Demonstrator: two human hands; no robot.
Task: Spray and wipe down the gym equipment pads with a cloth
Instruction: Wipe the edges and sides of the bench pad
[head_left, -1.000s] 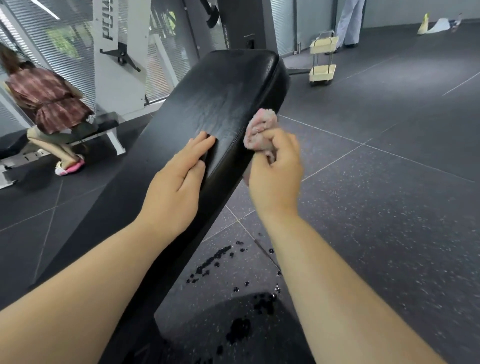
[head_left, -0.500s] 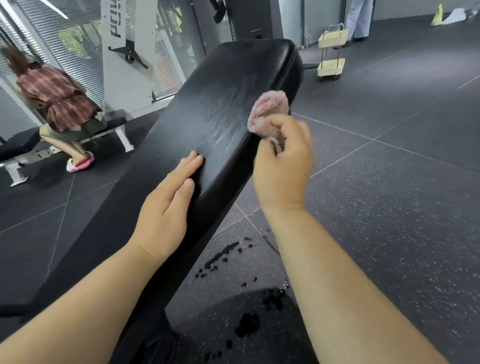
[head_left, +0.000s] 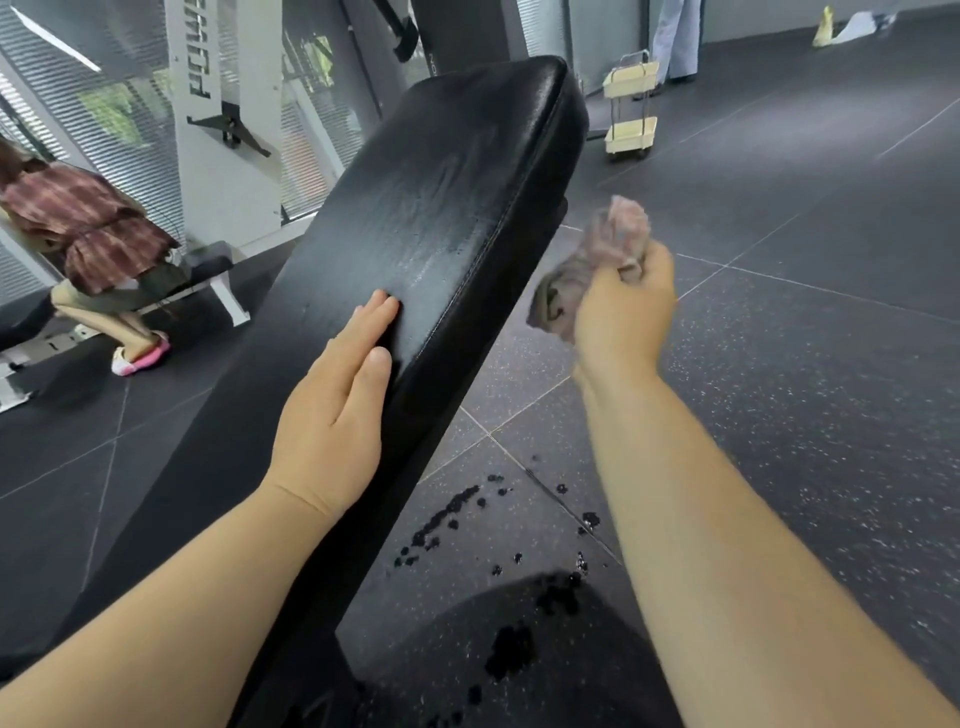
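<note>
A long black bench pad (head_left: 457, 197) slopes up and away from me, its surface streaked with wet marks. My left hand (head_left: 337, 405) lies flat on the pad's near right side with straight fingers. My right hand (head_left: 623, 312) grips a crumpled pink cloth (head_left: 602, 254) in the air to the right of the pad, clear of its edge. No spray bottle is in view.
Dark wet drops (head_left: 452, 514) spot the grey rubber floor below the pad. A person in a plaid top (head_left: 88, 228) crouches by a bench at the left. A white machine frame (head_left: 223, 130) stands behind. A small yellow cart (head_left: 631, 104) stands at the back right.
My right hand has pulled the cloth off the pad's right edge and out to the right. My left hand has stayed flat on the pad.
</note>
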